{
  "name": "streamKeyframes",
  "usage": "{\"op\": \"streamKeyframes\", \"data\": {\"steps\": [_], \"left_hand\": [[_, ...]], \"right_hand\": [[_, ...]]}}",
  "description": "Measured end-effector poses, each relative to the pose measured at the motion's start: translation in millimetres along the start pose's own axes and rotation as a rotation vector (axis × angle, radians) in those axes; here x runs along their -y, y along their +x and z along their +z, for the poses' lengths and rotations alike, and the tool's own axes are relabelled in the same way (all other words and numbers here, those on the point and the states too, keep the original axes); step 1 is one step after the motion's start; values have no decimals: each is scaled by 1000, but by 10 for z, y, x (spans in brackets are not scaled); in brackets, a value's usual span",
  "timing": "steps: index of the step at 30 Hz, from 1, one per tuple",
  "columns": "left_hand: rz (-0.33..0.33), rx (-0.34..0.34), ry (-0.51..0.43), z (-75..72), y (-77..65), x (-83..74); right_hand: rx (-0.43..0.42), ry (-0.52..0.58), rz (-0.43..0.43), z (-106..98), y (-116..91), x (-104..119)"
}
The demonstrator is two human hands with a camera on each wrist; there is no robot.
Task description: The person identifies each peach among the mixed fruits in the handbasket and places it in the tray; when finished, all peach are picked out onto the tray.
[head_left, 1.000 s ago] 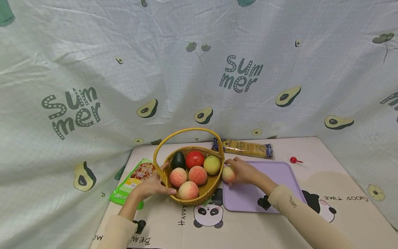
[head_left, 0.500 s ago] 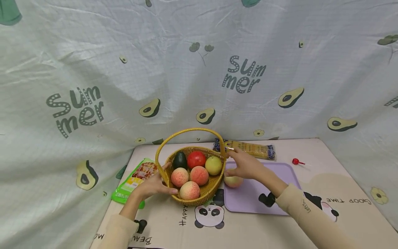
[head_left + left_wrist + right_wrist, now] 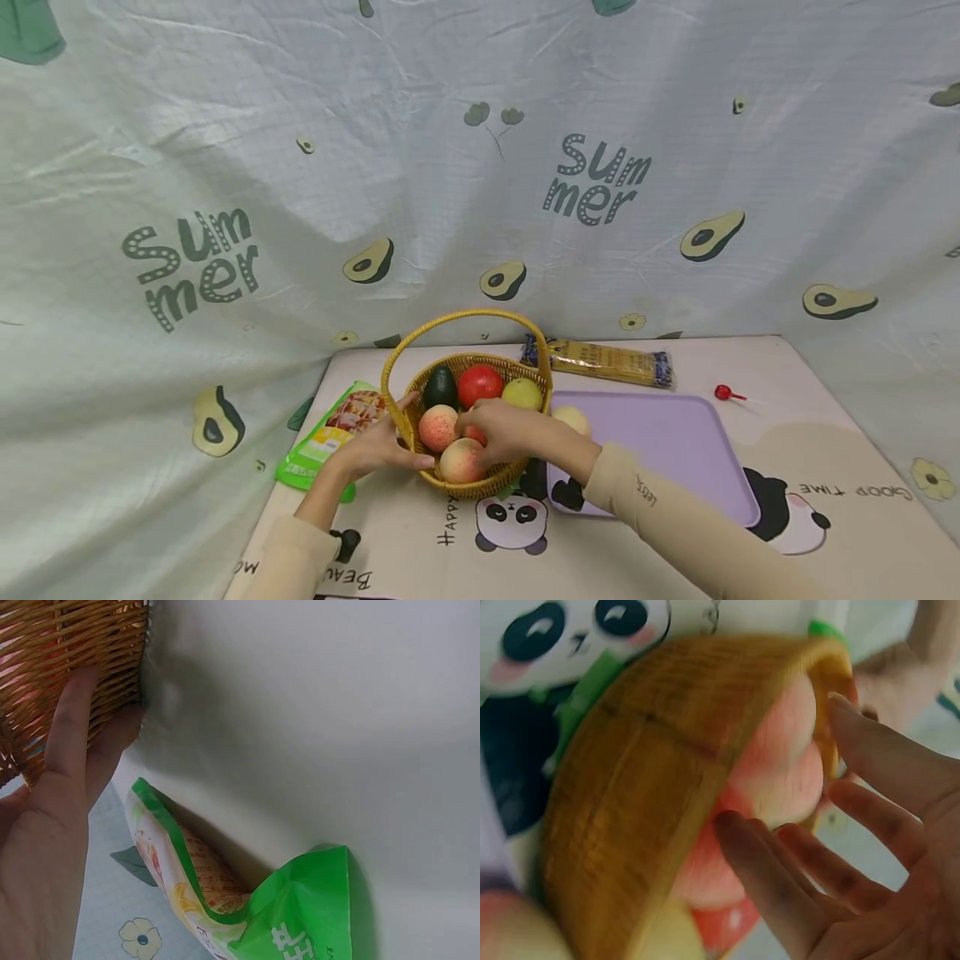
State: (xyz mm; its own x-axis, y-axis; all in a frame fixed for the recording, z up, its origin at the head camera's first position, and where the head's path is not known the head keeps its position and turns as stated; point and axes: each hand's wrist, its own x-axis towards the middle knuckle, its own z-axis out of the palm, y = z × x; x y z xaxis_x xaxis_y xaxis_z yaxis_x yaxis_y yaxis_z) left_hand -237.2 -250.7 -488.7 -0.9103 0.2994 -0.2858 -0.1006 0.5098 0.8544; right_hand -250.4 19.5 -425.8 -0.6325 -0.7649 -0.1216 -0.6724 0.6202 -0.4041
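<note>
At the left end of a wicker basket (image 3: 491, 490), my left hand (image 3: 371, 446) holds the side wall, thumb at the rim and fingers against the outside. In the left wrist view, its fingers lie fairly straight along the weave. My right hand (image 3: 510, 427) is inside the basket, fingers spread and loosely bent beside the front peach (image 3: 461, 461); contact is unclear. Another peach (image 3: 438, 427) is behind it, and a third is mostly hidden by the hand. Farther back sit an avocado (image 3: 440, 387), a round red fruit (image 3: 480, 385) and a yellow-green fruit (image 3: 522, 393).
A pale peach (image 3: 572, 419) rests at the left side of a lilac tray (image 3: 667, 450). Behind the tray lies a noodle packet (image 3: 611, 361); a red lollipop (image 3: 723, 392) is at the right. A green food pouch (image 3: 337, 429) lies left of the basket. The basket's handle (image 3: 472, 313) arches overhead.
My right hand has let go of the pale peach on the tray, lifted, and moved left over the basket's fruit. My left hand has stayed at the basket's side.
</note>
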Motion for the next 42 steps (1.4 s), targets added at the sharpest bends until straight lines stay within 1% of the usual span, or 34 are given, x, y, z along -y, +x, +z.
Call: {"op": "streamKeyframes", "data": {"steps": [2,5,9,15,21,26,36,42], "left_hand": [[3,1,5,7,4,-2],[9,6,4,10,2,-9],[13,9,-9,9,-3,-9],[16,10,-8,11,10,-9],[9,4,15,2,10,-12],[4,2,12,-7,7,-3],[0,-2,5,-2,3,-13],[3,3,9,3,-3,-11]], "right_hand": [[31,-27,1,75,67,89],[42,-75,13,166,138,182],[41,-96,28,223,201,225],[63,-78,56,224,222,188],[76,-103,22,244,268,125],[107,-112,4,232,326,101],[188,-168,-13,178,448,163],[221,-160,-21,180,474,174]]}}
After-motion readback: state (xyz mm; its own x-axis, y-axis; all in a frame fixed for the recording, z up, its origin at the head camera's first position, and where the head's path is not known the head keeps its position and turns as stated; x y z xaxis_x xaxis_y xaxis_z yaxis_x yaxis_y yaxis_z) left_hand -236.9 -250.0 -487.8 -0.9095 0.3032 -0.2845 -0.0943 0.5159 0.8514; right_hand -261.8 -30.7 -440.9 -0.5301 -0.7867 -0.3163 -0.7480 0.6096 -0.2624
